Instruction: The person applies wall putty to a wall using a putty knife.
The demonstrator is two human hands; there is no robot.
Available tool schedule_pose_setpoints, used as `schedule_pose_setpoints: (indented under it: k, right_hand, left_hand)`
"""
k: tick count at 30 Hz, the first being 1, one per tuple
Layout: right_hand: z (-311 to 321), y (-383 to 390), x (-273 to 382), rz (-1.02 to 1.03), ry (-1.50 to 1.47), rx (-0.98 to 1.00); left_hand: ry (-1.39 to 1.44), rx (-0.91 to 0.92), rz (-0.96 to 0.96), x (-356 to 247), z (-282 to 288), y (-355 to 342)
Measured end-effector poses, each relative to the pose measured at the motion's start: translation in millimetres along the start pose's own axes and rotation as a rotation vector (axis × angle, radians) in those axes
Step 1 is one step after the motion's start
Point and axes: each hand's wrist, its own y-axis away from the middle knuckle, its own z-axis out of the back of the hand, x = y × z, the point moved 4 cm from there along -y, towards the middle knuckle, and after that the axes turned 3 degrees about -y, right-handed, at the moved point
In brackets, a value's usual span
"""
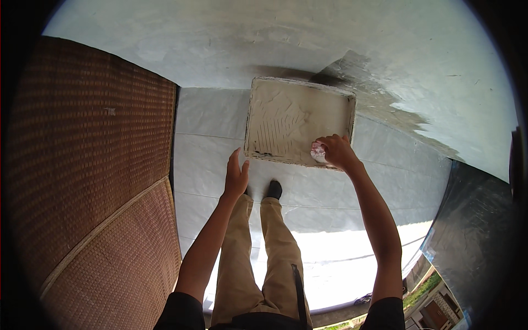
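A shallow rectangular tray [248,118] with a stained rim sits at the foot of the wall. Inside it lies a smooth, pale beige layer [297,104], marked with several parallel grooves on the left. At the tray's near right corner, my right hand [338,151] is closed on a small pink-and-white piece [317,151], whose kind I cannot make out; it is at or just over the beige layer. My left hand [236,175] hovers off the near left corner of the tray, its fingers apart and holding nothing.
The pale wall [220,52] beyond the tray has a dark, damp-looking patch [368,85]. Brown woven panels [104,137] stand along the left. Grey tiles [203,159] cover the floor, sunlit behind my feet. A dark sheet [473,225] hangs at the right.
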Motion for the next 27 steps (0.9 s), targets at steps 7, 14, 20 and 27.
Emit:
schedule_pose_setpoints:
  k: [7,14,20,27]
  right_hand:
    - [-12,-5,-27,-0.100,-0.097,0.003]
    - [-3,8,-35,-0.321,-0.509,0.000]
    - [40,37,-12,-0.499,-1.131,0.085]
    - [101,85,-1,-0.280,-1.697,-0.078]
  left_hand:
    - [-0.032,-0.011,0.005,8,2,12]
    - [-0.053,-0.017,0.004,-2,10,16]
    - [-0.043,-0.062,-0.067,-43,40,8]
    - [-0.013,-0.106,-0.238,-157,91,-33]
